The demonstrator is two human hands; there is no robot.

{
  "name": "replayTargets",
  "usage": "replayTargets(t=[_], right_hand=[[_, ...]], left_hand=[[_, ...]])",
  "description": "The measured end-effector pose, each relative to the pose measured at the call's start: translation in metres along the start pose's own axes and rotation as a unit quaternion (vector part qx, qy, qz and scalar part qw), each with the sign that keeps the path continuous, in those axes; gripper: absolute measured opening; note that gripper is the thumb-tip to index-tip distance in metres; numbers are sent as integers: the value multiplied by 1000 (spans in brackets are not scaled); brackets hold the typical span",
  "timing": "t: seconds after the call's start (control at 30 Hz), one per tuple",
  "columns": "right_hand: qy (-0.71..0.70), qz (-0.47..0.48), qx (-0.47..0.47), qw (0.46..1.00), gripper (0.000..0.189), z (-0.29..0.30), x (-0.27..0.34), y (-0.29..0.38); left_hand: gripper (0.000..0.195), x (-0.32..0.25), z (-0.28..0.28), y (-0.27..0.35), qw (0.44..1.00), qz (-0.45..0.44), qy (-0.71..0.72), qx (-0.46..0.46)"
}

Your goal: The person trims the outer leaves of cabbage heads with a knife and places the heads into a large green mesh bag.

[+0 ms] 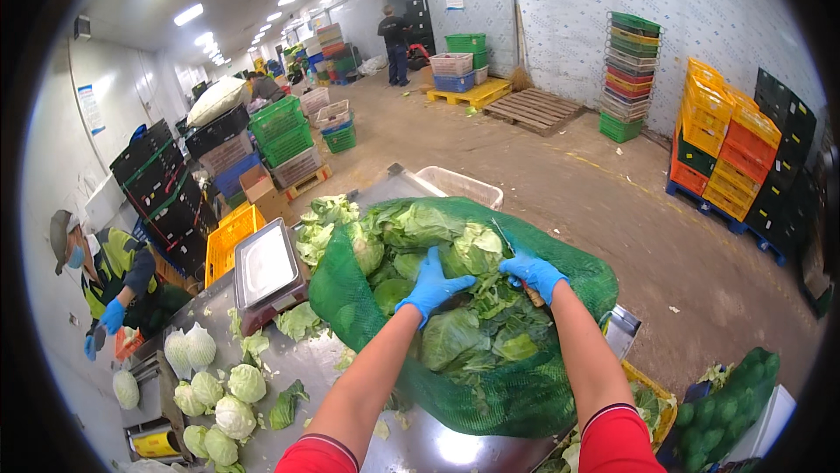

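Note:
A green mesh sack (357,315) lies spread wide on the steel table, filled with cabbages (453,338) and loose leaves. Over its middle, my blue-gloved left hand (432,284) has its fingers apart, touching or just above the cabbages, with nothing seen in its grasp. My right hand (535,275), also gloved in blue, grips a knife (535,296) by its brown handle; the thin blade points away from me and up beside a pale green cabbage (479,246). Part of the knife is hidden by the fingers.
Trimmed cabbages (235,417) sit on the steel table (308,368) at left, near foam-netted ones (190,349) and a weighing scale (266,263). A masked co-worker (115,276) stands at far left. A yellow crate (663,401) and a full mesh sack (728,414) are at lower right.

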State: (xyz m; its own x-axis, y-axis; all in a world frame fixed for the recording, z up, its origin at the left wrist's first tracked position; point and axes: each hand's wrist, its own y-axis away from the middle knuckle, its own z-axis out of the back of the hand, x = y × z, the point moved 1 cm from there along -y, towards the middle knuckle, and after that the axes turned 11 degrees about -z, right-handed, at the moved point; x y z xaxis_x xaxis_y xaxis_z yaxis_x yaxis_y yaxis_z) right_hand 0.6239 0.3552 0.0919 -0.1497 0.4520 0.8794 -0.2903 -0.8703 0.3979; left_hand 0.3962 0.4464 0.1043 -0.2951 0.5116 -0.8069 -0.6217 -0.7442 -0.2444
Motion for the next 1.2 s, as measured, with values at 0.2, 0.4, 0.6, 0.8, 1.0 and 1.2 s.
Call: replayTargets(t=[0.2, 0.4, 0.6, 0.8, 1.0, 1.2], right_hand=[[-168, -62, 68, 981, 19, -28, -26, -37], [-147, 33, 82, 985, 83, -58, 35, 97], [29, 337, 80, 938, 101, -121, 32, 221], [91, 227, 165, 955, 96, -228, -38, 307], [98, 131, 190, 968, 91, -300, -124, 353], [170, 197, 161, 952, 63, -324, -129, 380]], left_hand=[[104, 32, -6, 6, 997, -66, 9, -27], [115, -11, 16, 85, 970, -157, 157, -103], [113, -98, 75, 241, 951, -149, 231, -139], [82, -35, 89, 438, 969, 112, 197, -101], [71, -28, 77, 556, 833, 403, 369, -88], [80, -39, 86, 564, 988, 136, -3, -67]])
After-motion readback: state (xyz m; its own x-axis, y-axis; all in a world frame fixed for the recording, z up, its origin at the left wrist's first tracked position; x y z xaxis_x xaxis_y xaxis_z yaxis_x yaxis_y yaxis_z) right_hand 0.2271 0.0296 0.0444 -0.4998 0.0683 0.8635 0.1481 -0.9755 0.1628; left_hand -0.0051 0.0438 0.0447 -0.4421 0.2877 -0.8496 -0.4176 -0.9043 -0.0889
